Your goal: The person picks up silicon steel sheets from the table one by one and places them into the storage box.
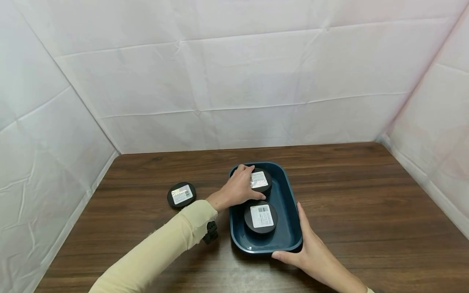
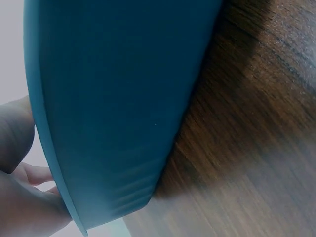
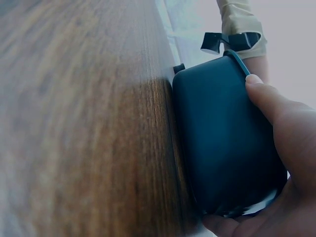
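Observation:
A dark blue tray (image 1: 281,191) lies on the wooden table, and two flat black round containers with white labels are inside it. My left hand (image 1: 238,188) grips the far container (image 1: 261,181), fingers over its far side and thumb at its near side. The near container (image 1: 261,217) sits just below that thumb. My right hand (image 1: 311,250) holds the tray's near right corner, thumb at the near rim and fingers along the right side. In the left wrist view the tray's outer wall (image 2: 118,113) hides the containers. The right wrist view shows the thumb on the tray's rim.
Left of the tray, a third black round container (image 1: 181,195) with a white label lies on the wooden table (image 1: 359,195). White sheeting (image 1: 249,81) surrounds the table at the back and both sides. A black wrist device (image 1: 210,232) is strapped to the left wrist.

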{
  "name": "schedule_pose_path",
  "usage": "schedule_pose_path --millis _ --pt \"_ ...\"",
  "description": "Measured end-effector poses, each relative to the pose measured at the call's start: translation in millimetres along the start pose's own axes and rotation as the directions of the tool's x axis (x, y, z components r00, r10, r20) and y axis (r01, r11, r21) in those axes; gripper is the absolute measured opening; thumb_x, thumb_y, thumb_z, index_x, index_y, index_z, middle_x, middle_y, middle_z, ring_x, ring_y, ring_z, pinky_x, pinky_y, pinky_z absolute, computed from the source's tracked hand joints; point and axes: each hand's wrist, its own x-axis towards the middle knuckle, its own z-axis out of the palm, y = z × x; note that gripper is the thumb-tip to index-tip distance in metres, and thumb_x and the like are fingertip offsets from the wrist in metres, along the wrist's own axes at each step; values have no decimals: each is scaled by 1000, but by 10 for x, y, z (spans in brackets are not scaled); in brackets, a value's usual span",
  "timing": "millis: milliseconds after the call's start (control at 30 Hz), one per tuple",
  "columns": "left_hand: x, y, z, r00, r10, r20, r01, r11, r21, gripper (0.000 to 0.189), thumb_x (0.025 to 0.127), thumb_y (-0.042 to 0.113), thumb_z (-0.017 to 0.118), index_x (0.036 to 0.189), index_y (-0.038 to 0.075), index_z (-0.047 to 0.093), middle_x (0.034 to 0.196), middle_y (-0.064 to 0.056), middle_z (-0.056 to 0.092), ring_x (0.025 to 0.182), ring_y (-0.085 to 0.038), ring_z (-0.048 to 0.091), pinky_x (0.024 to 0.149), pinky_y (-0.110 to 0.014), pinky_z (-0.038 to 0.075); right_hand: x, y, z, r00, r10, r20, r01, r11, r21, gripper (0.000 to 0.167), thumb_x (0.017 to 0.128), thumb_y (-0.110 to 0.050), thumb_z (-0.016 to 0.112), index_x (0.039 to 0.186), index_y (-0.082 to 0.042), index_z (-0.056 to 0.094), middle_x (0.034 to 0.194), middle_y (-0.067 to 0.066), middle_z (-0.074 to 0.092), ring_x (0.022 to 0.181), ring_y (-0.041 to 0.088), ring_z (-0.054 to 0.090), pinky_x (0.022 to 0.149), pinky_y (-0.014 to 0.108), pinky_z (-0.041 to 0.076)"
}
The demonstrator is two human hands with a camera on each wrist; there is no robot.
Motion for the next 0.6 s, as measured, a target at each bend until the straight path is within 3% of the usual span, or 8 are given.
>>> schedule_pose_path --millis 200,400,600 --pt "-26 9 -5 1000 5 15 -4 999 -34 103 84 34 83 159 2 20 152 -26 35 130 -33 52 109 -47 48 3 1 6 1000 -14 -10 14 1000 0 138 73 -53 86 161 -19 -15 168 22 8 149 46 28 113 69 33" --pt "-64 -6 -8 1000 17 -6 -18 998 -59 99 86 32 81 159 2 20 153 -26 36 131 -34 51 110 -48 47 16 1 -5 1000 -6 4 6 1000 5 138 74 -52 85 160 -20 -17 168 21 6 150 47 26 113 70 32" --pt "-118 -30 -30 1000 9 -5 -9 997 -73 99 90 33 77 161 5 13 162 -22 26 147 -35 36 119 -50 38 29 0 -8 1000 -3 11 3 1000 7 138 74 -53 86 160 -19 -17 168 21 6 150 46 25 114 70 32"
